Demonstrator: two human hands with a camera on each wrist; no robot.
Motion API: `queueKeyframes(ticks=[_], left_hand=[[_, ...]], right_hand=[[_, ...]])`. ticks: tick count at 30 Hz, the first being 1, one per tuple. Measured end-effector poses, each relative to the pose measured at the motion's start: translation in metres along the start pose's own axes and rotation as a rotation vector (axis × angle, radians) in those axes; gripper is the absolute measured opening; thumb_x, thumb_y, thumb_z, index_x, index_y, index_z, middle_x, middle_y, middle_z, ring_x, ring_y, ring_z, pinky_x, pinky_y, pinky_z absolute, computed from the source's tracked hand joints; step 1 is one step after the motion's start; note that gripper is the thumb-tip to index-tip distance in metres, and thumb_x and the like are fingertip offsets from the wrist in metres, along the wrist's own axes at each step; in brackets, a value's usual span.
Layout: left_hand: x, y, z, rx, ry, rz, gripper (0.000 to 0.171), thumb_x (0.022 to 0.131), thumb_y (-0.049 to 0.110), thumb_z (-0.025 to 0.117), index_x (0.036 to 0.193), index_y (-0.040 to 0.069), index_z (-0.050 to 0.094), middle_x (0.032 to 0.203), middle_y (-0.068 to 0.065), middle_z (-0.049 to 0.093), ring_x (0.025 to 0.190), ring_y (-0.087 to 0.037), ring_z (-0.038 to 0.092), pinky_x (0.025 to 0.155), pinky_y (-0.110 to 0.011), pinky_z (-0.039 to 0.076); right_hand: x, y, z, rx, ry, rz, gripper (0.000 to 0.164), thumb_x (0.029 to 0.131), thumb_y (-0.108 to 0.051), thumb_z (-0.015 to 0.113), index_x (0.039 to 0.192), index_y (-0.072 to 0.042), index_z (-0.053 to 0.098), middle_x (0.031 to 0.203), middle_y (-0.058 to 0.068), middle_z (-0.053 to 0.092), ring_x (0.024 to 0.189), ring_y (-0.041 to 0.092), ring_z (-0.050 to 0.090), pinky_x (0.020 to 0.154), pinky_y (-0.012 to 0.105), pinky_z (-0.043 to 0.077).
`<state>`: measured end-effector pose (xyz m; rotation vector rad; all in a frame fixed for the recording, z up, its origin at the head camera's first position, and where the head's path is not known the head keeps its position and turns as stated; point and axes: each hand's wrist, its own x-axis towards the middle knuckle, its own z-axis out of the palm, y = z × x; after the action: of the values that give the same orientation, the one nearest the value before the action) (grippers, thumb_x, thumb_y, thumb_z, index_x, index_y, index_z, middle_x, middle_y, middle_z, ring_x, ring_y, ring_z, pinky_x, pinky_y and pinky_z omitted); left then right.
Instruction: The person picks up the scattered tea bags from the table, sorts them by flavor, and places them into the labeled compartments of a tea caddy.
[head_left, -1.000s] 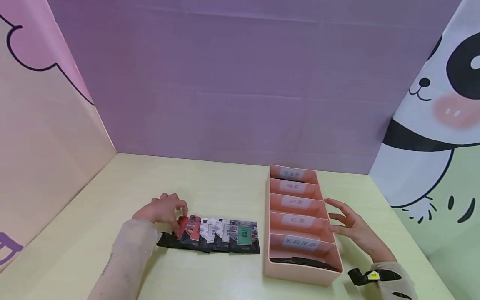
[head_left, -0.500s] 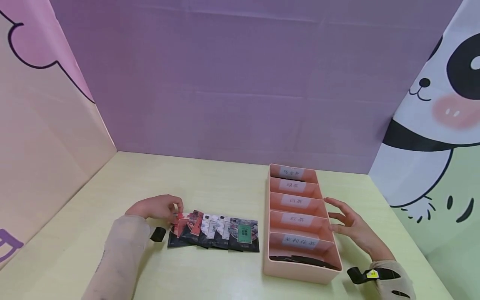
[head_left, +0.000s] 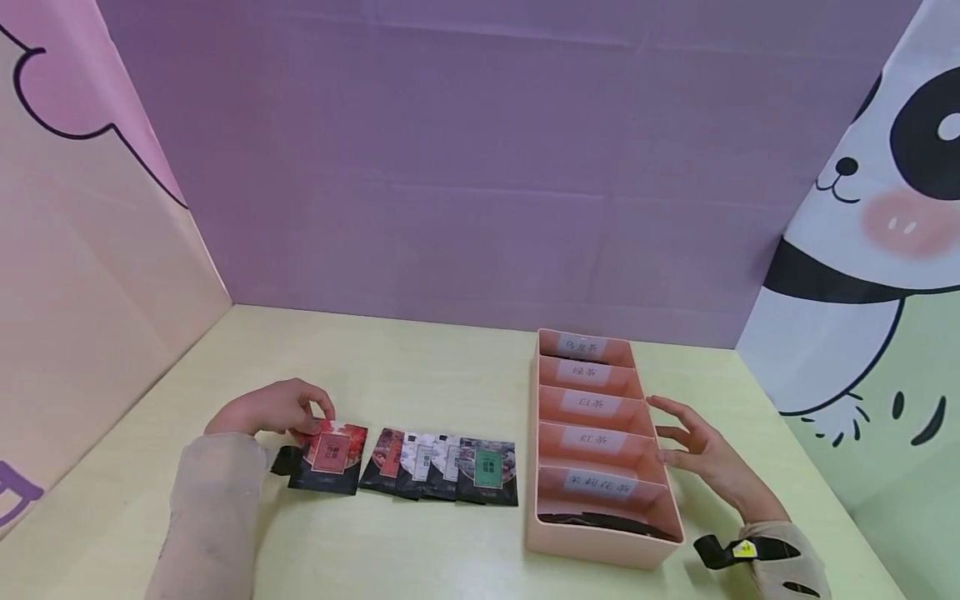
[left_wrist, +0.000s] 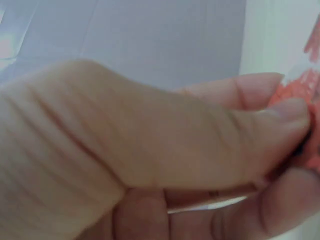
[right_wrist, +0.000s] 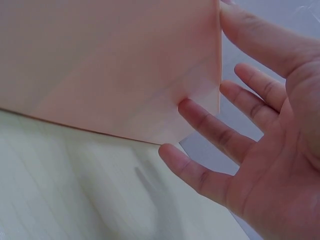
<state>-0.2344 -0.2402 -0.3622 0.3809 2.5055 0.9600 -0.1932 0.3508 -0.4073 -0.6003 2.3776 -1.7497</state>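
In the head view my left hand (head_left: 276, 408) pinches the upper left corner of a black tea sachet (head_left: 332, 457) with a red label. The left wrist view has my thumb (left_wrist: 270, 135) pressed on its red printed face (left_wrist: 300, 92), a finger behind. To its right lie overlapping sachets: one red-labelled (head_left: 386, 456), two white-labelled (head_left: 422, 467) and one green-labelled (head_left: 489, 472). My right hand (head_left: 708, 458) has its fingers spread and nearly straight, fingertips at the right side of a pink divided box (head_left: 600, 546); the right wrist view shows them against its wall (right_wrist: 125, 65).
The box has several compartments in a line, each with a handwritten white label (head_left: 592, 439). Dark sachets (head_left: 607, 523) lie in the nearest one, and a dark edge shows in the farthest. A purple backdrop (head_left: 480, 183) closes off the pale table (head_left: 420, 550) behind.
My left hand has drawn the leftmost red-labelled sachet away to the left, out from the overlapping row, so its whole face shows. My right hand and the box have stayed in place.
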Motion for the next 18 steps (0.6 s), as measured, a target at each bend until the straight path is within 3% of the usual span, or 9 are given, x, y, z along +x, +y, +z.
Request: queueKeyframes(ticks=[2,5,10,13,18], left_hand=[[-0.005,-0.001,-0.005,0.008,0.012,0.009,0.015,0.087,-0.004,0.062,0.100,0.001,0.067,0.071,-0.003,0.065,0.061,-0.017,0.061,0.055,-0.027,0.038],[-0.014,-0.004,-0.012,0.004,0.033,0.039,0.015,0.088,-0.005,0.062,0.102,-0.002,0.066,0.073,-0.004,0.064,0.064,-0.019,0.063,0.057,-0.030,0.044],[-0.026,-0.001,-0.019,0.026,0.123,0.084,0.018,0.089,-0.008,0.061,0.106,-0.005,0.064,0.080,-0.006,0.064,0.069,-0.022,0.066,0.071,-0.043,0.053],[-0.024,0.006,-0.018,0.063,0.202,0.108,0.021,0.090,-0.007,0.060,0.110,-0.003,0.063,0.084,-0.007,0.064,0.071,-0.024,0.067,0.073,-0.043,0.051],[-0.009,0.026,-0.007,0.131,0.340,0.149,0.023,0.092,-0.005,0.061,0.115,-0.002,0.062,0.086,-0.009,0.060,0.073,-0.025,0.065,0.065,-0.037,0.049]], right_hand=[[0.000,0.000,-0.001,-0.001,-0.001,-0.013,0.065,0.097,-0.001,0.061,0.154,-0.010,0.031,0.142,-0.022,0.042,0.117,0.003,0.056,0.091,0.025,0.048],[0.000,-0.002,-0.001,0.006,-0.004,-0.017,0.065,0.096,0.000,0.060,0.154,-0.009,0.031,0.142,-0.022,0.043,0.117,0.004,0.057,0.091,0.025,0.048],[0.000,-0.002,0.000,0.013,-0.017,-0.013,0.065,0.097,0.000,0.060,0.154,-0.009,0.030,0.143,-0.021,0.042,0.118,0.004,0.056,0.091,0.025,0.047],[0.000,-0.002,0.001,0.016,-0.012,-0.010,0.065,0.097,-0.001,0.060,0.154,-0.010,0.031,0.144,-0.020,0.042,0.118,0.004,0.056,0.091,0.025,0.047],[0.000,0.000,0.001,0.021,-0.009,-0.008,0.065,0.097,-0.001,0.060,0.155,-0.011,0.031,0.144,-0.020,0.042,0.119,0.006,0.056,0.092,0.026,0.047]])
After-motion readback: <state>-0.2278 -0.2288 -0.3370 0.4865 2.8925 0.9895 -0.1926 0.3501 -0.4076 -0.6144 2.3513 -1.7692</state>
